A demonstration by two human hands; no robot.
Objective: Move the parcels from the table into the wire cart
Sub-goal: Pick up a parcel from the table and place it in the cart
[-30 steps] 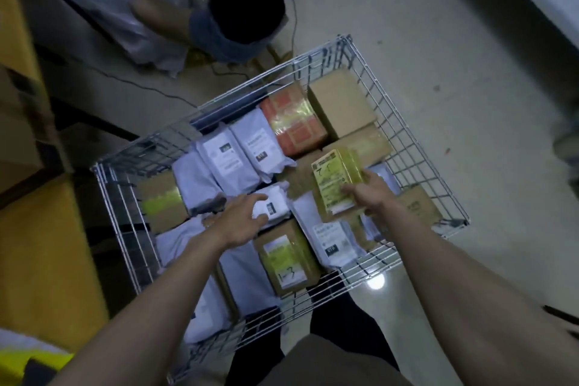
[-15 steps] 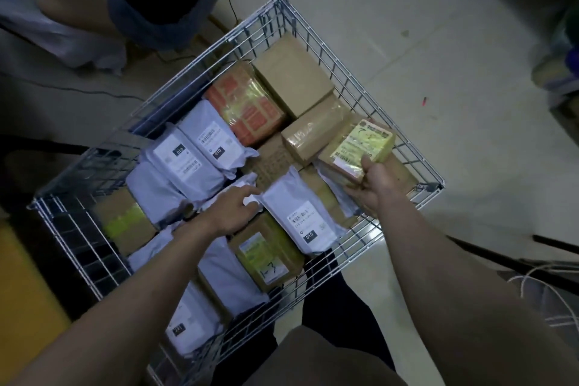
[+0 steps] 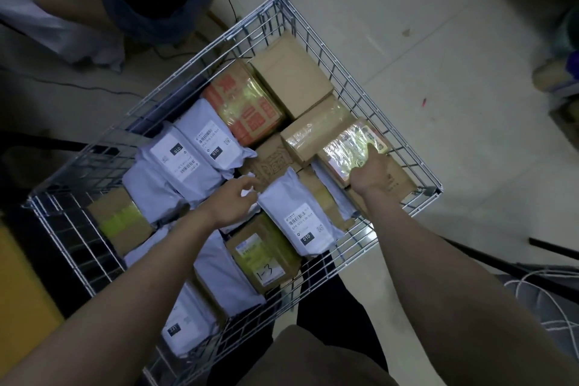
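While the right hand (image 3: 371, 174) gripped a yellow-labelled parcel (image 3: 351, 149) in the wire cart (image 3: 360, 72), boxes crowded it; the left hand's (image 3: 232, 202) fingers pinched a grey mailer (image 3: 294, 213).

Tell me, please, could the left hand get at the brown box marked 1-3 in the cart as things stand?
Probably yes. The left hand hovers just beside the brown box marked 1-3, whose labelled top lies uncovered. Only the grey mailer leans at its right edge, and the wire cart is open on top.

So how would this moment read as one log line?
right hand: setting yellow-labelled box in wire cart | left hand: on grey mailer
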